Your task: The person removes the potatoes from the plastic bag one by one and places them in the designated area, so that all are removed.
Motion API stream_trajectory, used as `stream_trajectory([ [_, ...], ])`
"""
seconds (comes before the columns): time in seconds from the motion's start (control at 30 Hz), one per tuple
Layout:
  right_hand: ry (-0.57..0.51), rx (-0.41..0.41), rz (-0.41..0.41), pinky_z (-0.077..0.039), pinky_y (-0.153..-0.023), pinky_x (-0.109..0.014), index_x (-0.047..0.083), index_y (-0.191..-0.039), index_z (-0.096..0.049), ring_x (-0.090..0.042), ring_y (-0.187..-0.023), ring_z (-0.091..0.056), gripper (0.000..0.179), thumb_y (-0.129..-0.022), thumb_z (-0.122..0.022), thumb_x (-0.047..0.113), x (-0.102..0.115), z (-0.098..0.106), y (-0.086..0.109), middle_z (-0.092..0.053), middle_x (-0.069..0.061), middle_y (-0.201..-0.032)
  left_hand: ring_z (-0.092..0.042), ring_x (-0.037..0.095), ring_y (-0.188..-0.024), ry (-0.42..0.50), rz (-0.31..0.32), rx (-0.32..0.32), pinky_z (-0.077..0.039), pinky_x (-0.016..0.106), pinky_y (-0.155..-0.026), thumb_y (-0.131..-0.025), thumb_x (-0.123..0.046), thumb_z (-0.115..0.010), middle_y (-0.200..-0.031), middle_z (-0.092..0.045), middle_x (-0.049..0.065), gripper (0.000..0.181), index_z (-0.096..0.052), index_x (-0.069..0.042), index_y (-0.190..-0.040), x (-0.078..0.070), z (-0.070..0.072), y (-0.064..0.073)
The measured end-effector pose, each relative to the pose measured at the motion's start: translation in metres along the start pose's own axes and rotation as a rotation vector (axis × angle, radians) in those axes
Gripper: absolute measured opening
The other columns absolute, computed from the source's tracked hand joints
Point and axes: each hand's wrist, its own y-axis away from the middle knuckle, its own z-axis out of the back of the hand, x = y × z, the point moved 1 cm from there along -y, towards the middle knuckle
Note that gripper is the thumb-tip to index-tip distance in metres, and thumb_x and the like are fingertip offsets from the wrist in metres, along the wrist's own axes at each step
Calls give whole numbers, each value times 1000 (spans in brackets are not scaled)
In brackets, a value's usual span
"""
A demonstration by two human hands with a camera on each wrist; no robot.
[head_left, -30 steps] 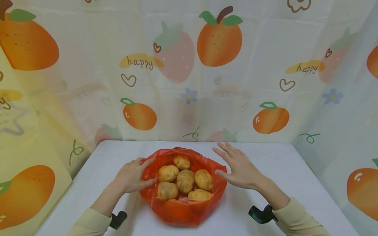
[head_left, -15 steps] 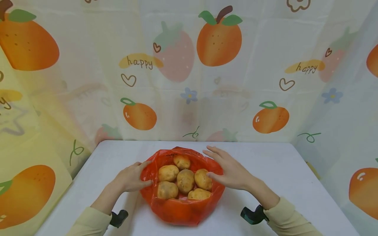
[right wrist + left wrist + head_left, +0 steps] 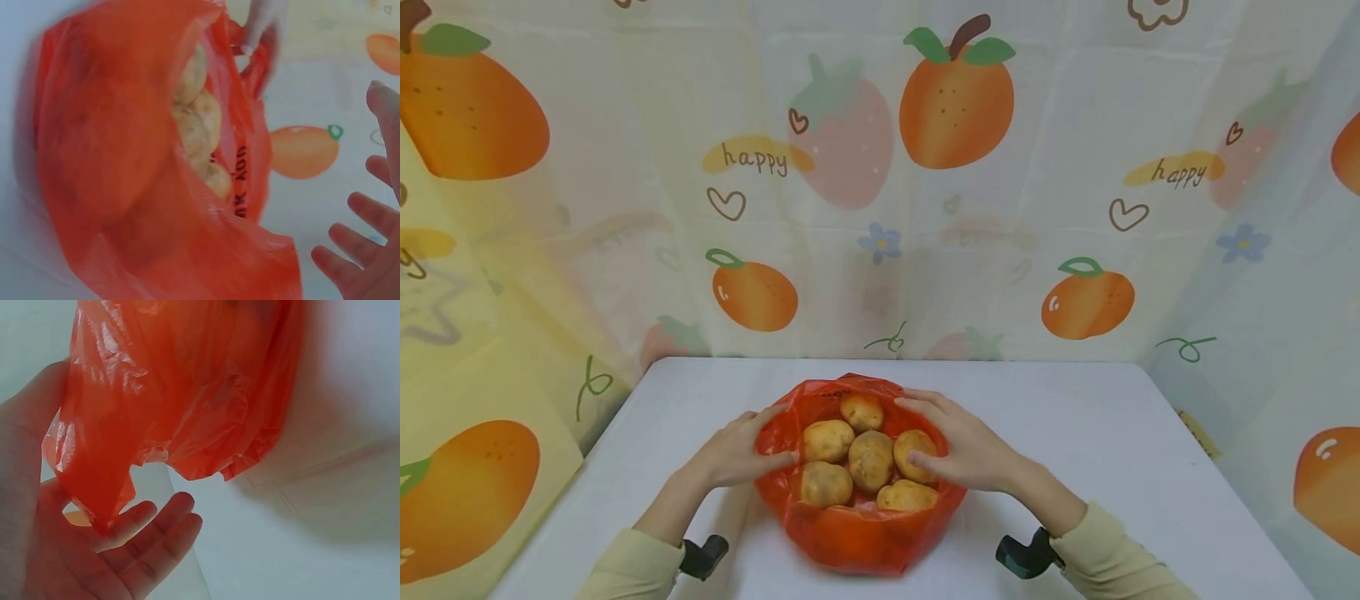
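A red plastic bag stands with its mouth spread, several potatoes heaped inside. My left hand is at the bag's left rim, thumb over the inner side. In the left wrist view, a loose corner of the bag drapes between thumb and forefinger, while the other fingers stretch out loosely. My right hand overlaps the bag's right side in the head view, thumb in front of the right-hand potato. From the right wrist, the fingers look spread and apart from the bag, holding nothing.
A white table bears the bag. Behind it and at both sides hangs a pale curtain printed with fruit. Each wrist wears a dark camera mount, the left mount and the right mount both close above the table.
My right hand has moved left and slightly down, from beside the bag to over its right rim. The left hand stays at the left rim. Bag and potatoes are almost unmoved.
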Motion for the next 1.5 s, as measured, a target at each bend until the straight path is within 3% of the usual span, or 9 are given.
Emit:
stream_trajectory([
  [0.43,-39,78,-61,-41,-99,-48,23,-140,-38,-17,-134,-31,62,-85,-62,41,-7,-16,0,-34,4,-145,-56,26,-96,116,-75,-14,-54,40,-74,-66,-44,-78,-111,-56,14,93,-36,-6,-140,0,1,2],
  [0.67,-44,88,-78,-42,-96,-50,25,-140,-37,-20,-132,-33,63,-85,-60,44,-11,-20,1,-35,0,-144,-55,27,-99,198,-82,16,-55,39,-77,-65,-37,-81,-115,-53,16,98,-30,-8,-144,-1,1,4],
  [1.07,-62,88,-106,-40,-100,-47,23,-140,-38,-19,-131,-36,63,-84,-62,43,-26,-27,3,-38,-1,-142,-51,32,-111,278,-157,22,-54,42,-80,-66,-30,-82,-132,-46,17,101,-24,-9,-146,3,-1,2],
  [1.5,-67,97,-125,-40,-100,-48,19,-139,-38,-22,-130,-37,64,-83,-66,35,-39,-36,4,-38,-3,-142,-45,38,-120,320,-136,29,-53,45,-82,-67,-28,-82,-141,-38,18,103,-20,-12,-147,2,0,3],
])
